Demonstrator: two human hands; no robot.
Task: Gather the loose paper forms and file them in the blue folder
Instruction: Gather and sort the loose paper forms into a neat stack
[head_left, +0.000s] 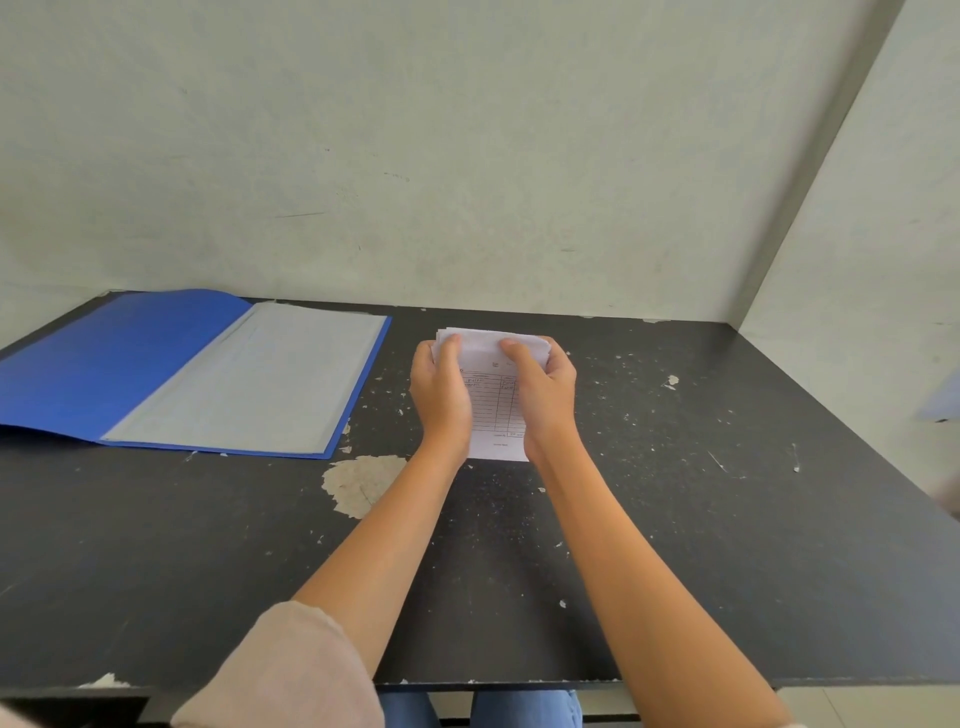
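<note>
Centre frame, above black table (675, 519): stack of printed forms (493, 410) clasped by left hand (440, 392) and right hand (545, 389) at side edges; light, floppy, prone to fanning; blue folder (119, 358) open, left of centre.

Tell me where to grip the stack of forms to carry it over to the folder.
Keep the left hand on the left long edge of the stack of forms, thumb on top, fingers beneath: the sheets fan loose at the far end, so pinch near there.

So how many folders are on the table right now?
1: the blue folder lies open at the table's far left, beside the hands. None other shows.
</note>
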